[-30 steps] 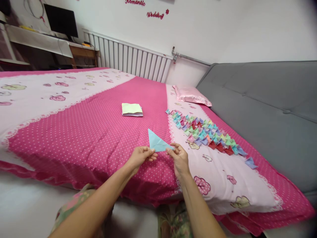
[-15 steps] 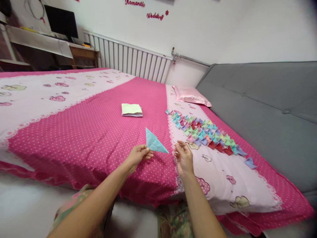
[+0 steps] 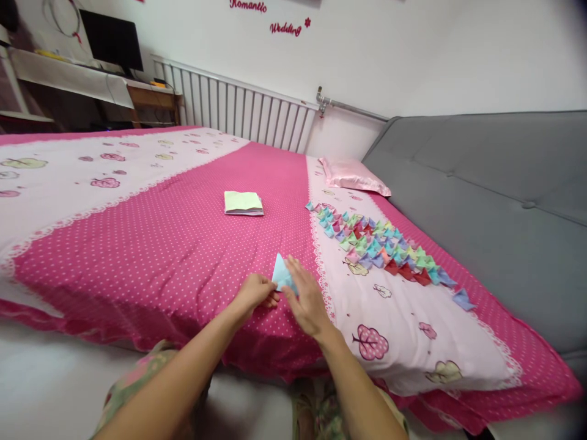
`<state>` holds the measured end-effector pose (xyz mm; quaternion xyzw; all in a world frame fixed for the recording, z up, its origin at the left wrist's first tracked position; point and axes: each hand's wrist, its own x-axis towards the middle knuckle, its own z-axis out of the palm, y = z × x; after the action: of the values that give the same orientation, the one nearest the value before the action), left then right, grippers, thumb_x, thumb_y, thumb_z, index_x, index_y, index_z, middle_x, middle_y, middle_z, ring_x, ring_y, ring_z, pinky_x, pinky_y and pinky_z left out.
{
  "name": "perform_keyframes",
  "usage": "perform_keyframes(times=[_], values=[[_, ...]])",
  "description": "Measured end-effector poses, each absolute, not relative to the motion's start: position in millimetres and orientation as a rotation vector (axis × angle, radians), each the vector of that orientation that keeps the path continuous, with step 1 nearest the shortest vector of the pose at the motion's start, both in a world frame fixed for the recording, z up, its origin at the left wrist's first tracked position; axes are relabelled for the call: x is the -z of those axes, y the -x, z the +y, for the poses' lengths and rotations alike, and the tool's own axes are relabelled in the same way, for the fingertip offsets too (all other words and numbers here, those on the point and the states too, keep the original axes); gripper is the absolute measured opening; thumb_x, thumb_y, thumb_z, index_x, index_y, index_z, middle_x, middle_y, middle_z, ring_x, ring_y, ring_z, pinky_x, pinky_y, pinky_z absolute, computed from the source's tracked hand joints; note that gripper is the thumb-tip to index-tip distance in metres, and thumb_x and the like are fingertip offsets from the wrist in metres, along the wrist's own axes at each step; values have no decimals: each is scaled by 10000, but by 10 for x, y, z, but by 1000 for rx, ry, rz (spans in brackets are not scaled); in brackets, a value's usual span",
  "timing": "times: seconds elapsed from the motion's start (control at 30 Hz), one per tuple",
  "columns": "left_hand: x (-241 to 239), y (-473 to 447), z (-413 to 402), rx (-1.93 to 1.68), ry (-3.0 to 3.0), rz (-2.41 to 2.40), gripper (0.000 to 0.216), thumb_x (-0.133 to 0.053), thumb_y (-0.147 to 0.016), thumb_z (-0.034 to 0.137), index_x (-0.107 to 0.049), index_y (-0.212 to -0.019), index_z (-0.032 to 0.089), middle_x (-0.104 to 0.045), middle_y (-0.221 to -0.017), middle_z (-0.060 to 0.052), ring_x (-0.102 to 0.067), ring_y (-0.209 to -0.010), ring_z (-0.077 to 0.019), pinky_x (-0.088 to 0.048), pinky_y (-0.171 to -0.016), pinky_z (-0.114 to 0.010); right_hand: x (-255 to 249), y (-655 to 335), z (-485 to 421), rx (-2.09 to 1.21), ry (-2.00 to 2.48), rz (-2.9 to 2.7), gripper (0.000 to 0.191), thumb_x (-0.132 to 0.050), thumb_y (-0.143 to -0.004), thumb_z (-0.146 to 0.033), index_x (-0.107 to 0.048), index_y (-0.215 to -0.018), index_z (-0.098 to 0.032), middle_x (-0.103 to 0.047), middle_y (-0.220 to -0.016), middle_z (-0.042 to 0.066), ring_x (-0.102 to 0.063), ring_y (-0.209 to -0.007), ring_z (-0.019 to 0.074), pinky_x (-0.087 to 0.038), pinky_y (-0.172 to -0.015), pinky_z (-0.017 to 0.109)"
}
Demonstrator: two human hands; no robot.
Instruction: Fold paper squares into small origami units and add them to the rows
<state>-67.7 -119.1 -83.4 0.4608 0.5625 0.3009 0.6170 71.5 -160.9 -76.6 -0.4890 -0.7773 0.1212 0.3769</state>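
Observation:
A small light blue folded paper (image 3: pixel 280 274) is between my hands, just above or on the pink dotted bedspread; I cannot tell which. One pointed corner sticks up. My left hand (image 3: pixel 257 292) is closed in a pinch on its lower left corner. Against the paper's right side lies my right hand (image 3: pixel 306 300), fingers stretched and thumb apart, covering part of the sheet. Farther off on the bed sits a stack of paper (image 3: pixel 243 203) with a pale yellow sheet on top. Several rows of small folded paper pieces (image 3: pixel 376 244) in mixed colours spread out to the right.
A single blue-violet folded piece (image 3: pixel 463 299) lies at the near end of the rows. Behind them are a pink pillow (image 3: pixel 353 174) and a grey padded headboard (image 3: pixel 486 177). A white radiator (image 3: pixel 238 104) lines the wall; a monitor (image 3: pixel 111 40) stands on a desk.
My right hand has moved left onto the paper, its fingers now straighter. The blue paper has turned and sits slightly lower. My left hand still pinches it.

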Motion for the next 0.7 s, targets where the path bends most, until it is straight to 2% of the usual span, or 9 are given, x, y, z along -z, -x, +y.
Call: perform_keyframes(times=[0.13,0.3,0.37,0.47,0.53,0.7], values=[[822,689,-1165,-693,-1076,1325,272,-539,-708,127,-495,-440,123,-445,-297,39,-403,-278,-59,-348,-363,-180,911,-573,-1515,-334,1286,-2281,554,-295,-895,-439,-234,-1378,-175,-279,-1433,70,-177,-1337,205,-145,-1091,432],[830,693,-1143,-661,-1048,1337,289,-499,-706,78,-484,-421,125,-436,-299,41,-367,-278,-42,-337,-363,-170,1003,-563,-1405,-459,1358,-2375,582,-224,-897,-472,-186,-1390,-165,-246,-1446,64,-158,-1342,189,-114,-1097,419],[830,686,-1138,-633,-1032,1346,272,-495,-705,71,-516,-437,114,-488,-327,15,-412,-298,-56,-359,-373,-175,1004,-586,-1389,-478,1354,-2417,665,-294,-860,-525,-144,-1398,-165,-206,-1459,64,-117,-1350,192,-89,-1099,418],[815,673,-1139,-593,-1009,1356,238,-502,-718,89,-573,-491,94,-570,-398,-28,-501,-354,-88,-415,-412,-197,1003,-617,-1372,-479,1344,-2495,955,-492,-697,-632,-73,-1405,-148,-127,-1475,82,-49,-1357,217,-56,-1100,419],[800,665,-1144,-585,-1000,1358,243,-514,-729,108,-576,-494,92,-580,-408,-34,-518,-366,-92,-423,-418,-197,1010,-631,-1355,-478,1355,-2520,1078,-557,-609,-660,-44,-1406,-146,-92,-1480,85,-19,-1357,227,-41,-1098,420],[793,662,-1169,-612,-991,1351,295,-532,-759,150,-557,-472,89,-565,-390,-37,-515,-360,-84,-405,-408,-180,1037,-662,-1284,-493,1417,-2492,1107,-591,-562,-663,-67,-1405,-174,-35,-1483,87,-8,-1356,239,-12,-1089,441]])
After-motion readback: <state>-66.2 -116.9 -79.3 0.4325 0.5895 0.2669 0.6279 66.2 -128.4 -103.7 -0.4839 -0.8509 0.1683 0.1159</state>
